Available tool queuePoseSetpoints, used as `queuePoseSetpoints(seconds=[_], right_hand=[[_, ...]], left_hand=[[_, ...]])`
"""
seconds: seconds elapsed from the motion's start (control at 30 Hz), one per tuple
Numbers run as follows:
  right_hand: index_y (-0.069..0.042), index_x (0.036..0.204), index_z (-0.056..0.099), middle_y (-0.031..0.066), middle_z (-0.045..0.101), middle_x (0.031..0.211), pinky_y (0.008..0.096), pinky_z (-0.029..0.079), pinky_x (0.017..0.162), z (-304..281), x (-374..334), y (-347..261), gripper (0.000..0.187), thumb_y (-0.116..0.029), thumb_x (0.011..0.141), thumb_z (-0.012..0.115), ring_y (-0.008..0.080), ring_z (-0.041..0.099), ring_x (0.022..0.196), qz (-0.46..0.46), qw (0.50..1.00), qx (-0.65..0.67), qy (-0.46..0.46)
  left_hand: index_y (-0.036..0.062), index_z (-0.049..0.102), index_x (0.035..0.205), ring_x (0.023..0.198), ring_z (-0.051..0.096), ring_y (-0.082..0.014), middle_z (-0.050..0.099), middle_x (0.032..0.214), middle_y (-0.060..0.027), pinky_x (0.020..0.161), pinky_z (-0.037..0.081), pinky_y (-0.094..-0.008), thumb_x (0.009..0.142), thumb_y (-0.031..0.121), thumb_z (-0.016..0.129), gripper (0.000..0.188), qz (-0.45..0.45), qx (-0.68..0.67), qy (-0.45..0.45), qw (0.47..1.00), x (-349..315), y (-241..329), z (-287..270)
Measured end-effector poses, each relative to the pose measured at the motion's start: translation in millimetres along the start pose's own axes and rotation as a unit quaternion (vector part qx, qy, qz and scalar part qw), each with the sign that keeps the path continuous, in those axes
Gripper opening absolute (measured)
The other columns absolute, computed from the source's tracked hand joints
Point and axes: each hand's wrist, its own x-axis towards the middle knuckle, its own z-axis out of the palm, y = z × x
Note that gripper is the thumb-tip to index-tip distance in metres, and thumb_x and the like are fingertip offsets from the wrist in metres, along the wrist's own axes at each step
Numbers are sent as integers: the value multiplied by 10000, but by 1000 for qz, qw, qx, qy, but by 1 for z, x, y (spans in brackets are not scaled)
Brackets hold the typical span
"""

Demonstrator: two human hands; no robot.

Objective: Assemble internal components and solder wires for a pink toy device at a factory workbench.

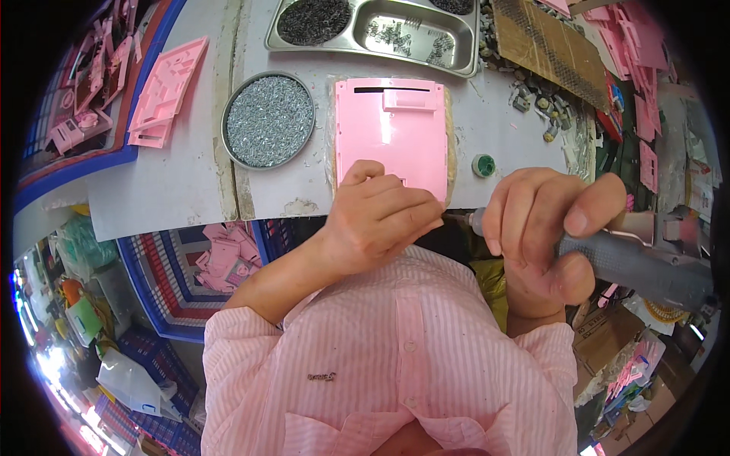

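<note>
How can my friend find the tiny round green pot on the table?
Look at the white table and find the pink plastic panel in front of the person. Just to its right, beyond the right hand, sits the tiny round pot. Its green inside sets it apart from the much bigger round dish of shiny metal bits left of the panel.

White tabletop (167,190), split by a seam (235,171), with a scuffed patch (301,206) along its near edge. Beyond the tabletop's near left corner, blue crates (161,361), a whitish plastic bin (129,384) and bright glare (52,363). Off its near right corner, brown cardboard boxes (608,334) amid clutter (639,372).
</note>
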Motion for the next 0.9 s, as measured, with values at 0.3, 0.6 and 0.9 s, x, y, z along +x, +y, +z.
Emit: queuePoseSetpoints(seconds=[0.3,0.6,0.9], right_hand=[[-31,1079,439,73,539,689,305,474,551,-37,14,59,266,-43,910,643,144,527,568,-31,997,-13,71],[-69,1025,435,43,486,659,335,418,513,-39,7,79,233,-113,946,649,130,440,534,-3,990,-134,44],[-122,1181,477,-21,466,598,295,419,491,-19,27,26,342,-283,958,679,118,433,496,18,998,-41,36]], left_hand=[[77,556,640,599,554,-266,540,615,-63,583,373,-406,825,119,740,265,-119,28,-104,987,15,-27,-6],[87,569,722,646,565,-259,559,694,-55,601,369,-404,828,131,728,196,-147,-27,-115,982,17,-28,-11],[77,698,916,740,638,-243,677,816,-53,734,441,-372,800,30,732,129,-134,-54,-58,988,22,-20,-3]])
